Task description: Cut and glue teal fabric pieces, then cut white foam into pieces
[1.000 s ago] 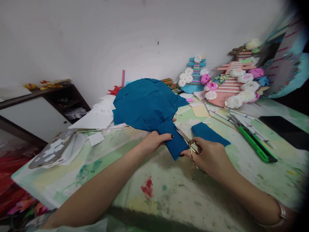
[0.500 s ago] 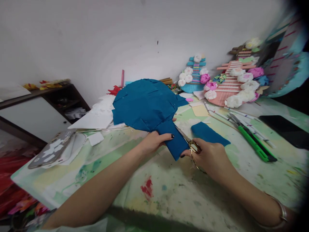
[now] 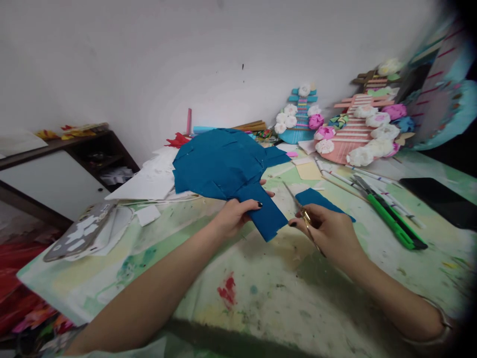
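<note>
A large piece of blue felt [image 3: 223, 164] lies over the middle of the paint-stained table [image 3: 261, 293], with a narrow tab hanging toward me. My left hand [image 3: 234, 215] pinches that tab, thumb on top. My right hand [image 3: 328, 229] is closed on gold scissors [image 3: 298, 205], whose blades point away from me, just right of the tab and clear of the felt. A smaller cut strip of blue felt [image 3: 316, 199] lies flat behind my right hand.
A green utility knife [image 3: 395, 226] and pens lie to the right. A black phone [image 3: 439, 199] sits at the far right. Craft-stick stands with paper flowers [image 3: 357, 134] line the back. White paper sheets [image 3: 149, 179] and a perforated grey card [image 3: 82, 233] lie on the left.
The scissors have come out of the felt tab and swung to its right. My left hand has shifted its grip on the tab, and the felt has sunk lower.
</note>
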Tool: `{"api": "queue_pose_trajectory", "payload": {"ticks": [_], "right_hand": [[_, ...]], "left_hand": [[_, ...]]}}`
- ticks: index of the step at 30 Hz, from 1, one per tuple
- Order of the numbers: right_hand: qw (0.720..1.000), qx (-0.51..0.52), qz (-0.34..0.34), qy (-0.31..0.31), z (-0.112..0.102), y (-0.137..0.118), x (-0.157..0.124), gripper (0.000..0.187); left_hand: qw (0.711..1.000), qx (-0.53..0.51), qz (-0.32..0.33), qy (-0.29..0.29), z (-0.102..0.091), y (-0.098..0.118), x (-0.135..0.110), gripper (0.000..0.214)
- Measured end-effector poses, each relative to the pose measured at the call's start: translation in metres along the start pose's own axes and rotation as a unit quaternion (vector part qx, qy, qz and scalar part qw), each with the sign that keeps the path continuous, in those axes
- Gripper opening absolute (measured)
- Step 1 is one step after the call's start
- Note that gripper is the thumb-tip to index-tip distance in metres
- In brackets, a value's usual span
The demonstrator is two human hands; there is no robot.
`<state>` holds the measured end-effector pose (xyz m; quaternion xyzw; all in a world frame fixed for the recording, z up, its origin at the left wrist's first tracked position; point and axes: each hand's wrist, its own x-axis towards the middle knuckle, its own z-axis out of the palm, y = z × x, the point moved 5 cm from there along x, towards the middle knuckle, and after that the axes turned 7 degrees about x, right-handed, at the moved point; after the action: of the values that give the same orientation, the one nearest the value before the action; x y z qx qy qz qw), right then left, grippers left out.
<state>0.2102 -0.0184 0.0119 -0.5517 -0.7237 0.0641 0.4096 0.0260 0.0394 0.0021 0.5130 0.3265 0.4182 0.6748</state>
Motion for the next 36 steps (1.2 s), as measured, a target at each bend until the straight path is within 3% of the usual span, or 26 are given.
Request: {"api": "queue_pose_trajectory", "payload": {"ticks": [3,5,9,14,18,22,29,36], "right_hand": [[0.995,0.081,0.043,-0.026,0.001,0.011,0.003,0.046],[0.993,0.11,0.037,-0.019,0.002,0.011,0.002,0.042],[0.991,0.128,-0.039,0.015,0.003,-0.006,-0.005,0.041],[0.984,0.149,-0.094,0.038,0.003,-0.027,-0.014,0.024],[0.964,0.261,-0.033,0.036,-0.001,-0.028,-0.012,0.013],[0.923,0.384,0.022,0.02,-0.004,-0.026,-0.01,0.011],[0.844,0.529,0.087,-0.031,0.002,-0.025,-0.007,0.015],[0.842,0.53,0.1,-0.023,-0.003,-0.025,-0.004,0.016]], "left_hand": [[0.999,-0.044,-0.006,0.019,-0.001,0.004,-0.001,0.052],[0.996,-0.077,-0.018,0.028,-0.001,0.004,-0.001,0.045],[0.991,-0.113,-0.048,0.05,0.0,-0.001,0.0,0.032],[0.988,-0.126,-0.085,0.036,0.01,-0.006,-0.003,0.022],[0.986,-0.121,-0.11,0.027,0.02,-0.007,-0.009,0.022],[0.984,-0.117,-0.133,0.011,0.025,-0.007,-0.013,0.023],[0.989,-0.066,-0.123,-0.04,0.021,-0.006,-0.01,0.045],[0.987,-0.028,-0.109,-0.118,0.024,-0.007,-0.012,0.059]]}}
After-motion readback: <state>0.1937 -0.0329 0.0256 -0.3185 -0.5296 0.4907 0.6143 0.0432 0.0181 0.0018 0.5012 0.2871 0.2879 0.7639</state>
